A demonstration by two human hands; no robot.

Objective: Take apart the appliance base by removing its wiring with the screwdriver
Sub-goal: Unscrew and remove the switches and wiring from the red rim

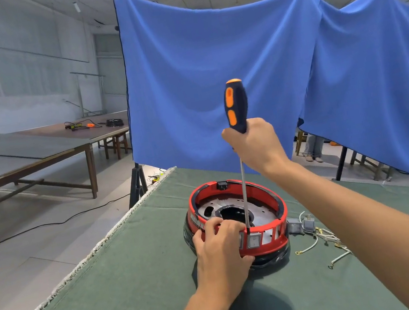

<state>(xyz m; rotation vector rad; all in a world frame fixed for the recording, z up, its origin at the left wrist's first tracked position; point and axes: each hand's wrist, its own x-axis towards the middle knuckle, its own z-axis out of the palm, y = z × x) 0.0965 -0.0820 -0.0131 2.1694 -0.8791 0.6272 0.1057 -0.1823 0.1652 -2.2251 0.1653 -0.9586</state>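
Both hands engaged, one low and near, one raised farther off.

Left hand (221,251) lay palm down at near left, fingers curled over the rim of the appliance base (263,247), forearm running back toward the near edge. Right hand (255,146) stood higher and farther, fist wrapped around the lower handle of the upright screwdriver (236,107), wrist bent, forearm stretching diagonally from near right.

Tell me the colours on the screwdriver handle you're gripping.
Dark navy with orange inserts and an orange cap; the screwdriver handle shows best in the head view, above the right hand.
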